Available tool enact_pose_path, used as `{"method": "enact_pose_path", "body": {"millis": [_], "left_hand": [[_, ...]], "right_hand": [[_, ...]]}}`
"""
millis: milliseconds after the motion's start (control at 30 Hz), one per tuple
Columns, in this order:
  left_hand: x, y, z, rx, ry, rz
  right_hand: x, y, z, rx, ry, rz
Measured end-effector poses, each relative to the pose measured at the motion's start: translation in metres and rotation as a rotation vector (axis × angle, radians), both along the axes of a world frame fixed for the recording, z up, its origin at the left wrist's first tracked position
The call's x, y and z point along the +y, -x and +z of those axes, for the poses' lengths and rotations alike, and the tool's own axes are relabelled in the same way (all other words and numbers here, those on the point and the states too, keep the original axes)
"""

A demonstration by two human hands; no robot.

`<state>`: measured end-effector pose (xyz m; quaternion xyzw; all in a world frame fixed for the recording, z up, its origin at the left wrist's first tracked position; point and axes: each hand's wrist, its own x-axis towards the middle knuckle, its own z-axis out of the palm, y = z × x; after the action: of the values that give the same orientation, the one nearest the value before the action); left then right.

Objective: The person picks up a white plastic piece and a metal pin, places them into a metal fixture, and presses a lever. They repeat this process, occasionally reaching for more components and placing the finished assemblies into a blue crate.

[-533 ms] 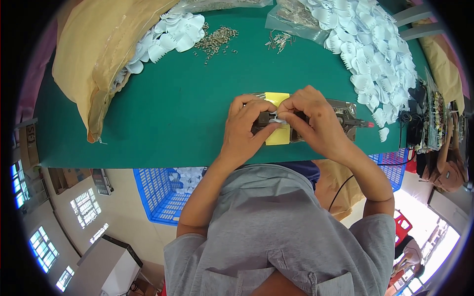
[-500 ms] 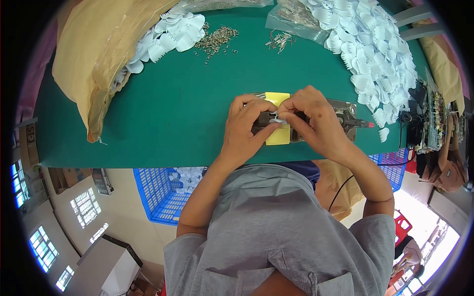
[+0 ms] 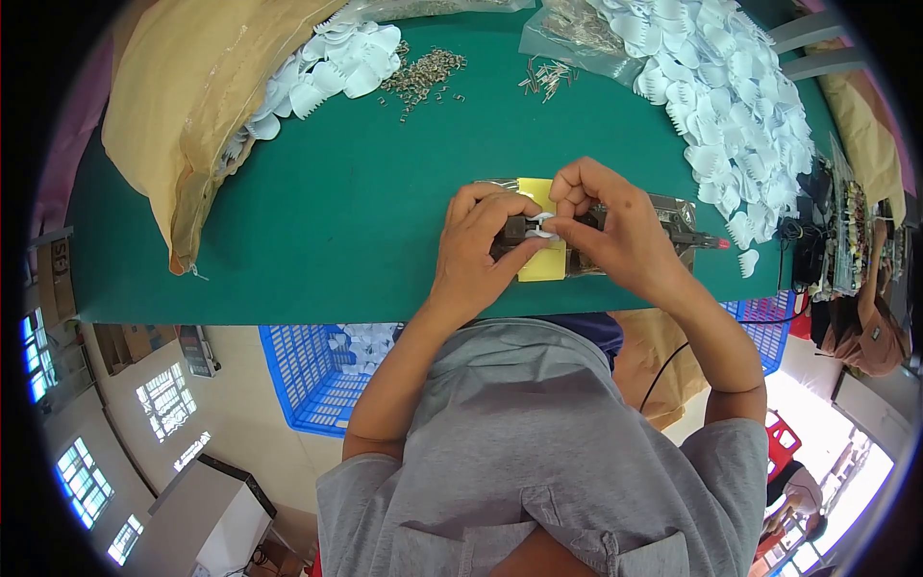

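Note:
A small white plastic clip (image 3: 541, 226) sits over the yellow patch (image 3: 541, 267) of a dark bench fixture (image 3: 510, 231). My left hand (image 3: 478, 242) pinches the clip, index finger at its far side and thumb at its near side. From the right, the thumb of my right hand (image 3: 620, 236) touches the clip, while its other fingers curl above the patch. Whatever those curled fingers may hold is hidden. To the right, a dark lever with a red tip (image 3: 721, 243) extends from the fixture.
Toothed white plastic pieces (image 3: 716, 106) are heaped at the right; more (image 3: 336, 72) spill from a tan sack (image 3: 178, 115). Small metal springs (image 3: 423, 79) and thin pins (image 3: 550, 79) lie at the back. A blue basket (image 3: 312, 385) stands below the green table (image 3: 317, 231).
My right index finger has lifted away from the clip and curled back, opening a gap from the thumb. More of the clip shows. My left hand has stayed in place.

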<state>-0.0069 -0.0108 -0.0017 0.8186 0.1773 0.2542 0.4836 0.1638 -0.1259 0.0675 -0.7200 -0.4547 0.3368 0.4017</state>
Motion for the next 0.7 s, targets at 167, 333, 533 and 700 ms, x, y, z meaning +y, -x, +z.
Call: {"method": "enact_pose_path", "body": {"millis": [167,333,533,700], "left_hand": [[-0.003,-0.003,0.003,-0.007,0.035,0.007],[-0.002,-0.013,0.003,-0.06,-0.068,-0.033],[-0.001,-0.008,0.004,-0.046,-0.035,-0.009],[0.001,-0.012,0.007,-0.06,-0.029,-0.03]], "right_hand": [[0.012,-0.024,0.0,0.139,0.137,0.099],[0.019,-0.034,0.009,0.068,0.254,0.193],[-0.004,-0.031,-0.001,0.214,-0.009,0.132],[-0.094,-0.121,-0.012,-0.425,-0.067,-0.581]]}}
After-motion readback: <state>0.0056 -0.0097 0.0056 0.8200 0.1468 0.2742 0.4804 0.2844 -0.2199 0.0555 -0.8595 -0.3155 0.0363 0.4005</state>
